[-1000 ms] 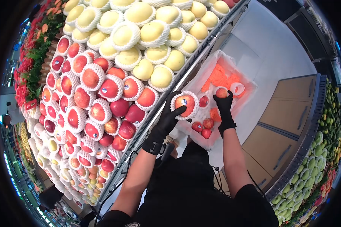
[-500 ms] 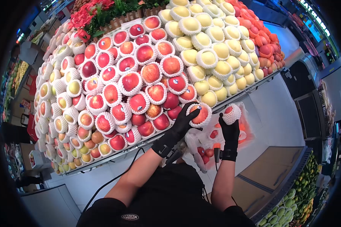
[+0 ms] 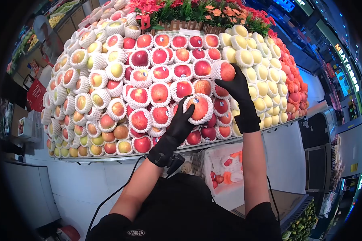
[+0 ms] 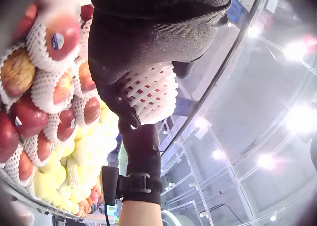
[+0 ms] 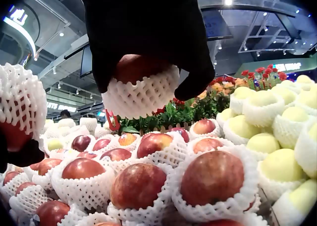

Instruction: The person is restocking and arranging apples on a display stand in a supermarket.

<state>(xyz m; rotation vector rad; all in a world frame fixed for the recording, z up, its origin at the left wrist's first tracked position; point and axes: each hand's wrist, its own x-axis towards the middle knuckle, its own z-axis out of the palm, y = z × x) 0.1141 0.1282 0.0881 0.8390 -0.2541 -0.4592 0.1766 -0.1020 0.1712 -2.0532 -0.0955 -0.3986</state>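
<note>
Both hands wear black gloves. The left hand (image 3: 181, 123) grips a red apple (image 3: 199, 107) in a white foam net, held over the lower part of the red apple rows (image 3: 159, 93). Higher and to the right, the right hand (image 3: 237, 85) holds another netted apple (image 3: 227, 72) by its fingers and thumb, near where red apples meet yellow fruit. In the right wrist view this apple (image 5: 141, 87) hangs above the netted apples. The left wrist view has the left hand (image 4: 148, 38) round its netted apple (image 4: 151, 93).
Yellow netted fruit (image 3: 263, 76) lies to the right, orange-netted fruit (image 3: 295, 86) beyond it. Potted flowers (image 3: 213, 14) and a low wooden fence line the back. Below the display's front edge stands a lined box (image 3: 208, 164) with a few loose apples. A person stands at far left.
The right hand has risen from the box to above the display with its netted apple. The left hand still grips its apple, and the head view has turned toward the display.
</note>
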